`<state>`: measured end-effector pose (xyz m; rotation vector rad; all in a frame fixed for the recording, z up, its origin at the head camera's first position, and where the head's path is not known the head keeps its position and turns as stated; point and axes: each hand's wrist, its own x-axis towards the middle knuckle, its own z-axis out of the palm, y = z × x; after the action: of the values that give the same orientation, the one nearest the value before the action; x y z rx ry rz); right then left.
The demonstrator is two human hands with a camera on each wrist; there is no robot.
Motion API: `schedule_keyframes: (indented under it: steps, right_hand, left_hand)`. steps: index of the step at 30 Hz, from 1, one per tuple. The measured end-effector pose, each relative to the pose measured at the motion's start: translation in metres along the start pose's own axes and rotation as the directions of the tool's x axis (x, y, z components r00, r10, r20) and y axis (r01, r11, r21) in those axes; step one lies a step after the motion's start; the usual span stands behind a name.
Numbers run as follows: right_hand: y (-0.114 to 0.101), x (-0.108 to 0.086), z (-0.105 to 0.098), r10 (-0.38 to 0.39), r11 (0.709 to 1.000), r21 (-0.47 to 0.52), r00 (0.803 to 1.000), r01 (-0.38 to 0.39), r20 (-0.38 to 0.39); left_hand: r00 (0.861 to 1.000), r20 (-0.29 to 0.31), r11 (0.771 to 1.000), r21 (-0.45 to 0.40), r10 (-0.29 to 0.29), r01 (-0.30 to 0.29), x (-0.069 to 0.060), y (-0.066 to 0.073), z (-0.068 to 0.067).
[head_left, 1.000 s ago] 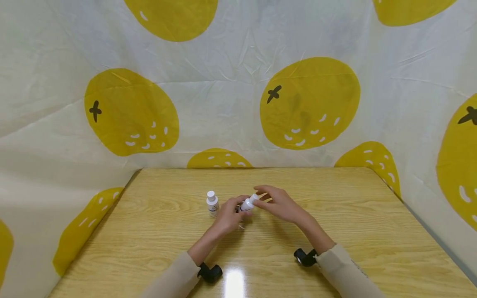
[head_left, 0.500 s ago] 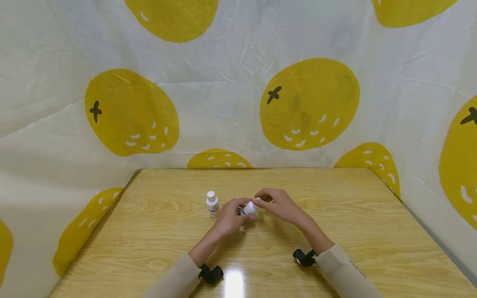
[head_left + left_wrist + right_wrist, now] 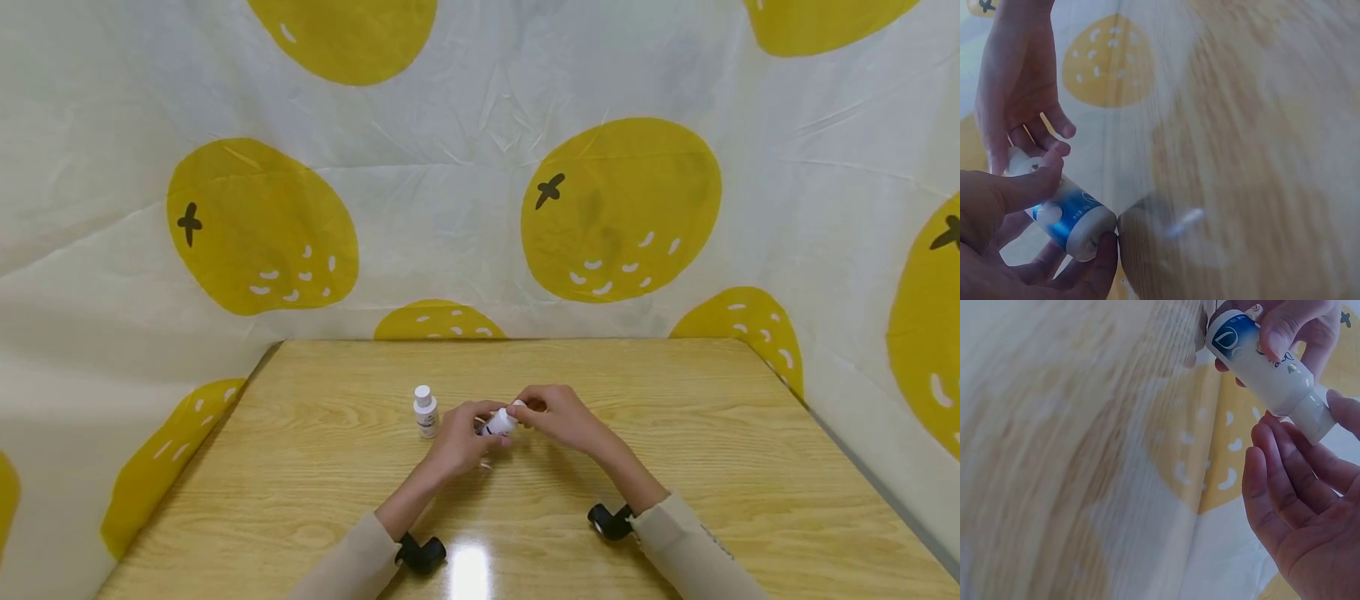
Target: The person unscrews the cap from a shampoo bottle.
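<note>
Tilted over the table, a small white bottle (image 3: 498,422) with a blue-banded label (image 3: 1072,209) is gripped by my left hand (image 3: 457,439). Its base points down toward the tabletop and its neck toward my right hand (image 3: 561,417). The thumb and fingers of that hand pinch the white cap (image 3: 1311,419), which is on the bottle; the other fingers stay loosely bent. A second white bottle (image 3: 426,415), also capped, stands upright on the table just left of my left hand. My left fingers hide part of the held bottle's label.
The wooden table (image 3: 337,467) extends around both hands. Behind it hangs a pale cloth (image 3: 442,225) with yellow fruit prints. A black wrist camera (image 3: 422,555) sits on the left wrist and another black camera (image 3: 611,522) on the right.
My right fingers have come in onto the cap and now cover most of it in the head view. The held bottle has shifted slightly down; the standing bottle stays in place.
</note>
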<state>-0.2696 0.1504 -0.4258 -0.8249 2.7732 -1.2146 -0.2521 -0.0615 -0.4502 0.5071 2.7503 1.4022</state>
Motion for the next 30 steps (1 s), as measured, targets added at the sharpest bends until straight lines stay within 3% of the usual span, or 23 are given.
schedule_keyframes:
  steps: [14,21,30]
  right_hand:
    - [0.0030,0.0008,0.0013,0.042,0.999,0.004,0.999,-0.042,0.007]
    - [0.0028,0.0002,0.0001,0.054,0.998,0.018,0.998,-0.055,0.039]
    - [-0.0002,-0.0005,-0.0025,-0.018,1.000,-0.001,0.998,0.018,0.056]
  left_hand:
    - [0.999,0.017,0.999,0.019,0.029,-0.030,0.0005,-0.0017,-0.0008]
    - [0.997,0.069,0.999,0.000,0.033,-0.033,0.0025,-0.0029,-0.0028]
    - [0.986,0.110,0.991,0.024,0.126,-0.129,0.0049,-0.0057,-0.0055]
